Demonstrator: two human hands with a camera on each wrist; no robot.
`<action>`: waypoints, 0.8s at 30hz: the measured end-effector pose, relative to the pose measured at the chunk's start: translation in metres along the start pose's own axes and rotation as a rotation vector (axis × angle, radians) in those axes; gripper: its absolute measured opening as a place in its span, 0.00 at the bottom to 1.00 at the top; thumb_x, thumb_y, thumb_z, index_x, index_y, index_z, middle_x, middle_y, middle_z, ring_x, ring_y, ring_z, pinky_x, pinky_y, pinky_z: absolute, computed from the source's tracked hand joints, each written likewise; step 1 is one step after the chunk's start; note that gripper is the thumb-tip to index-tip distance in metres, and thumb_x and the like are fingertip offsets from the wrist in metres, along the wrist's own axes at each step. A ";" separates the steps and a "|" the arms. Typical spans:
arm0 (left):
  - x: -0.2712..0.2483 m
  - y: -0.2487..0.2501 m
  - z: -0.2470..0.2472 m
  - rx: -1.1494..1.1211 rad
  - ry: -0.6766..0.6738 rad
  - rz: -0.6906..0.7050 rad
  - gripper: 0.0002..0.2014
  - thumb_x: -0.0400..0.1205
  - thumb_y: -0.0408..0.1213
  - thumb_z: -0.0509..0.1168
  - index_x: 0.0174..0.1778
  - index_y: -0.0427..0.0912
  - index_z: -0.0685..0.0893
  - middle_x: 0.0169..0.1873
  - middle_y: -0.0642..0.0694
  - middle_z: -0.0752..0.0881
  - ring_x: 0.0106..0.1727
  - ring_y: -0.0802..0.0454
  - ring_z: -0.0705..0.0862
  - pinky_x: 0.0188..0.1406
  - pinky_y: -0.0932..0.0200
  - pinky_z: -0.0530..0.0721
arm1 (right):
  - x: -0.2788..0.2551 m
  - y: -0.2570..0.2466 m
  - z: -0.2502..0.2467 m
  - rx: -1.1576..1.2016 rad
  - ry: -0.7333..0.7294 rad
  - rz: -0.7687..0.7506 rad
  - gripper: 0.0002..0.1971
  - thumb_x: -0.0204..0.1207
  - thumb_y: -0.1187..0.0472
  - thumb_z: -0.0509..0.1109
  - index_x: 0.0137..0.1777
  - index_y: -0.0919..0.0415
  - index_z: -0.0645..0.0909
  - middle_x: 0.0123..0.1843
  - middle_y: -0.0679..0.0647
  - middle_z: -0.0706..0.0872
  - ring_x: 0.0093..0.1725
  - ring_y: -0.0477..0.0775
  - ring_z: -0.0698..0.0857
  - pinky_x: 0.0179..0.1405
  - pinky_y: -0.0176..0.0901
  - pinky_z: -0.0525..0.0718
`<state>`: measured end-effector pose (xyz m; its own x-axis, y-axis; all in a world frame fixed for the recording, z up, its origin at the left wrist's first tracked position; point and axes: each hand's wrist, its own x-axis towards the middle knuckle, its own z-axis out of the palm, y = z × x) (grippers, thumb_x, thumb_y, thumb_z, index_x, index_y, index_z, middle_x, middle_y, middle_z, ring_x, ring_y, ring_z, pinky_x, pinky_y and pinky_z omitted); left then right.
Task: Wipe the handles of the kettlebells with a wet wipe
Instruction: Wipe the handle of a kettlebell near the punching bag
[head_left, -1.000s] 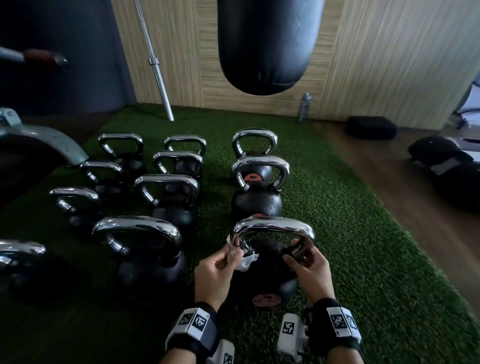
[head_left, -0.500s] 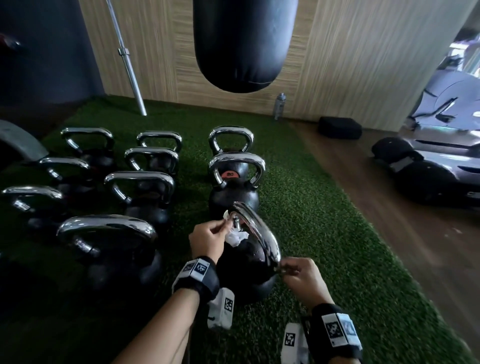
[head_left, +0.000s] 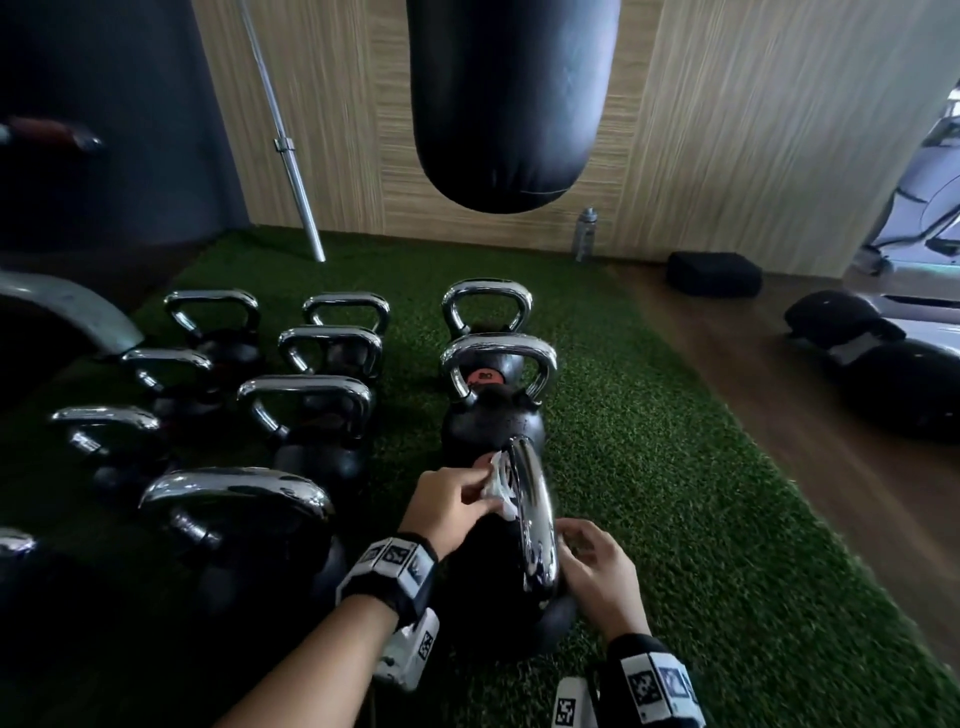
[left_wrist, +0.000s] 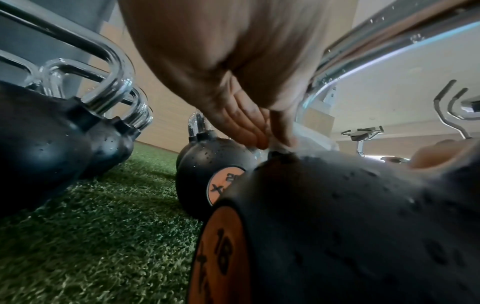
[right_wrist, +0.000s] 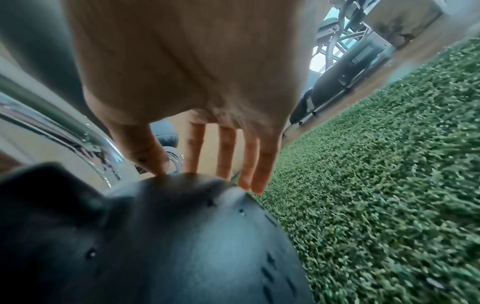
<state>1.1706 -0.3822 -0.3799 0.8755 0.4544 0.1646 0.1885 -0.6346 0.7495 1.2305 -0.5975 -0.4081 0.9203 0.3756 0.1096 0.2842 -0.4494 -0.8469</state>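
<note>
The nearest black kettlebell (head_left: 493, 603), marked 18 (left_wrist: 223, 253), stands on the green turf. Its chrome handle (head_left: 532, 519) runs away from me, nearly edge-on. My left hand (head_left: 480, 488) pinches a white wet wipe (head_left: 497, 491) against the far end of the handle, just above the ball. My right hand (head_left: 576, 545) is at the handle's near end. In the right wrist view its fingers (right_wrist: 226, 152) hang straight and its thumb tip touches the ball (right_wrist: 155, 246). A second kettlebell (head_left: 493, 421), marked 20, stands right behind.
Several more chrome-handled kettlebells (head_left: 306, 410) stand in rows to the left on the turf (head_left: 675, 519). A black punching bag (head_left: 509, 104) hangs ahead; a barbell (head_left: 283, 135) leans on the wall. Wooden floor (head_left: 779, 389), a water bottle (head_left: 584, 234) and a black pad (head_left: 714, 273) lie to the right.
The near kettlebell has been turned about a quarter turn, so its handle now points away from me. My right hand went from pinching the handle's end to loose fingers beside it.
</note>
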 end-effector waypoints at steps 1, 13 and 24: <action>0.001 0.003 0.000 0.009 0.026 0.015 0.16 0.74 0.44 0.82 0.57 0.48 0.94 0.48 0.52 0.95 0.48 0.66 0.89 0.57 0.67 0.85 | 0.001 0.003 0.001 0.006 -0.027 0.035 0.10 0.76 0.57 0.77 0.56 0.43 0.90 0.54 0.42 0.91 0.55 0.44 0.88 0.53 0.35 0.81; 0.010 0.029 -0.009 -0.096 0.094 -0.019 0.04 0.79 0.38 0.75 0.45 0.47 0.96 0.40 0.53 0.95 0.42 0.70 0.89 0.53 0.59 0.86 | 0.002 0.005 0.004 0.047 -0.015 0.057 0.10 0.77 0.58 0.75 0.56 0.45 0.90 0.53 0.42 0.91 0.55 0.44 0.88 0.57 0.43 0.83; -0.001 0.048 -0.037 -0.470 -0.041 -0.090 0.07 0.80 0.37 0.77 0.52 0.41 0.95 0.38 0.47 0.95 0.35 0.58 0.87 0.42 0.57 0.90 | 0.005 0.008 0.009 0.052 -0.004 0.075 0.10 0.76 0.57 0.74 0.55 0.45 0.90 0.53 0.47 0.91 0.54 0.48 0.88 0.61 0.50 0.86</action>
<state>1.1624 -0.3902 -0.3205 0.8835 0.4636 0.0668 0.0517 -0.2383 0.9698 1.2351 -0.5925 -0.4191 0.9374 0.3458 0.0427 0.1999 -0.4334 -0.8787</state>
